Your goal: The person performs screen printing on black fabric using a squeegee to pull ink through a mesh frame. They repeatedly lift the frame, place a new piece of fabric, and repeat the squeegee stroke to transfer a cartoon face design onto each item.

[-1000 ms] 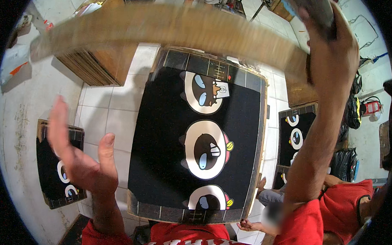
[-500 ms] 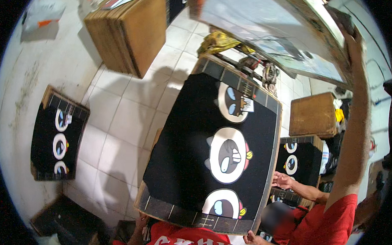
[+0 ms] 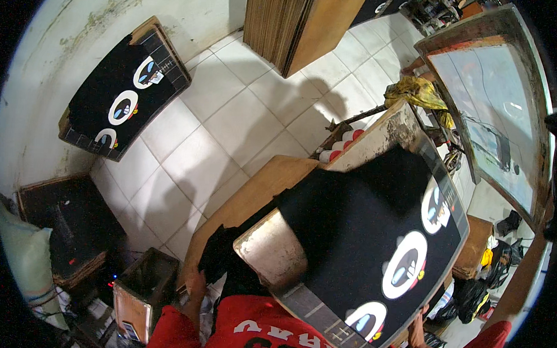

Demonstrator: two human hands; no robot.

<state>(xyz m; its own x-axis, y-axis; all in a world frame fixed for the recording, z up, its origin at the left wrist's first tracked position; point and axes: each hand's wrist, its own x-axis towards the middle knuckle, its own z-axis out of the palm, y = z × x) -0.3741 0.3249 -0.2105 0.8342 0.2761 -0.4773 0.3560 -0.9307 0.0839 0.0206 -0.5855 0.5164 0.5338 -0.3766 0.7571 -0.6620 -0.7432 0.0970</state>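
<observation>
A black fabric piece (image 3: 344,213) with several printed white round characters lies on a tilted board (image 3: 273,250) in front of me. Its left side is pulled off, baring pale corners of the board. At lower left, my left hand (image 3: 195,287) is closed at the end of the fabric that trails over the board's near left side. A hand (image 3: 418,326) holds the board's right edge from below; whether it is my right hand or a co-worker's I cannot tell. My red shirt is at the bottom.
A framed printing screen (image 3: 531,152) stands raised at right, beside a co-worker's arm (image 3: 523,293). Another printed board (image 3: 125,92) leans by the left wall. Stacked boards (image 3: 277,27) stand at the back; red-and-white rolls (image 3: 347,142) lie beyond my board.
My view has turned left. The fabric's left side has come off the board, drawn toward my left hand. The board and screen now appear farther right.
</observation>
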